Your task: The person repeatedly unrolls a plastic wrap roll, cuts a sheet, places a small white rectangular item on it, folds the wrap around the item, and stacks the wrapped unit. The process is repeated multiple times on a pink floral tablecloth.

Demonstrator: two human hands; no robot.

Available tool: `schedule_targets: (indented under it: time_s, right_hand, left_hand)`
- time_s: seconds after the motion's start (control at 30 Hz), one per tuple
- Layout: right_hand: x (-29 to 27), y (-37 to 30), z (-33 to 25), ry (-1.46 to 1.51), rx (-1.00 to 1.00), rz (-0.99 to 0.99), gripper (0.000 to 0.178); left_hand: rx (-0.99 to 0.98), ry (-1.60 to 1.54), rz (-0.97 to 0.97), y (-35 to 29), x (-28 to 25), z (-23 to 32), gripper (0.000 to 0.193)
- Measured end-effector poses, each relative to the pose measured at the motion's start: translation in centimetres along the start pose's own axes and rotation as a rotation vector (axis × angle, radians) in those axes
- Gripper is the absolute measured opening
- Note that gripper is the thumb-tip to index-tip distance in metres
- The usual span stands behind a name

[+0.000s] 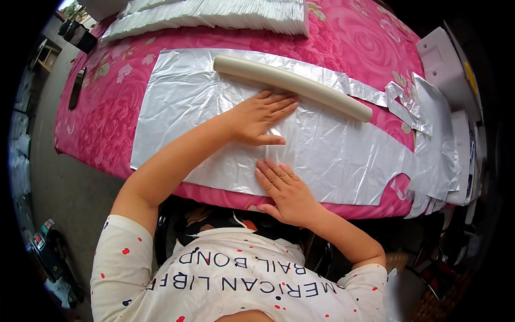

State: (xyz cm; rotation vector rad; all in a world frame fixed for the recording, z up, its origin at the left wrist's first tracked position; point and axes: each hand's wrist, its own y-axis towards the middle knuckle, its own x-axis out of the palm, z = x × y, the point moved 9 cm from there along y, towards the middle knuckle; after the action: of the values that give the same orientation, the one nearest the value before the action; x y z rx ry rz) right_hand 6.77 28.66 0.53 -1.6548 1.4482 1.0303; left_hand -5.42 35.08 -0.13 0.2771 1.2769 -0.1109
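A silvery plastic sheet [343, 161] lies spread and creased across the table before me. My left hand [263, 119] rests flat on its middle, fingers stretched out and holding nothing, the fingertips just short of a cream-coloured tube [292, 86]. That long tube lies slantwise on the far part of the sheet, its right end nearer to me. Closer to my body, my right hand [287, 194] is also laid flat at the sheet's near edge, fingers extended and thumb apart. Between the two hands the film shows small wrinkles.
A pink flowered cloth [102, 129] covers the table. At the far side sits a thick stack of folded white sheets [214, 15]. Torn silvery strips [410, 107] hang on the right beside a white foam box [442, 61]. A dark flat object [77, 88] lies far left.
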Motion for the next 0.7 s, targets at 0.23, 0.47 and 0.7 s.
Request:
schedule_targets:
  time_s: [0.23, 0.47, 0.7]
  right_hand:
    - [-6.0, -1.0, 2.5, 0.171, -0.011, 0.314, 0.040]
    - [-5.8, -0.1, 4.3, 0.086, -0.038, 0.292, 0.039]
    - [-5.8, 0.4, 4.6, 0.095, -0.014, 0.252, 0.044]
  left_hand:
    - [0.081, -0.155, 0.471, -5.0, -6.0, 5.0, 0.044]
    - [0.103, -0.174, 0.327, -7.5, -2.4, 10.3, 0.022]
    - [-0.017, -0.042, 0.224, -7.0, -1.2, 11.2, 0.018]
